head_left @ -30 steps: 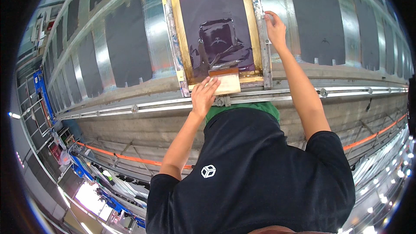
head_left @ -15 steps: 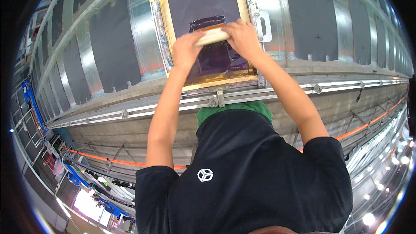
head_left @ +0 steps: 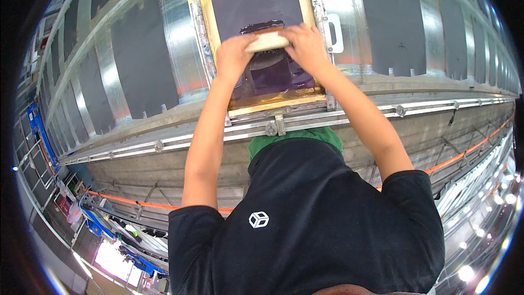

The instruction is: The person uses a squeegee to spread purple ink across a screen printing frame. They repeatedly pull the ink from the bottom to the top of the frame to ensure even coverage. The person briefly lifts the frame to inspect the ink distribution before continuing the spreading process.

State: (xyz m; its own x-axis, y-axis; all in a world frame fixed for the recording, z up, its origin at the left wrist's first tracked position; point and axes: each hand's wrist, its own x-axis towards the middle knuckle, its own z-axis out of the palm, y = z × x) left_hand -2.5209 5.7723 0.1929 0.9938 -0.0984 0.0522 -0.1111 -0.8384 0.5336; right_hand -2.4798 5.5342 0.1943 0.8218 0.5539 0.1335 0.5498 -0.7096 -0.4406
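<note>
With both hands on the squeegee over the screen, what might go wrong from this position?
1. The left hand and right hand press the pale wooden squeegee at its two ends; uneven pressure may leave streaks.
2. Dark ink lies pooled toward the near rail of the yellow wooden-framed screen; it may spill over that rail.
3. Both wrists sit close to the wet mesh and may smear it.

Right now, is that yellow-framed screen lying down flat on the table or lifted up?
Lying flat. The screen frame rests level on the long table, and both hands press a pale squeegee across its dark mesh.
</note>
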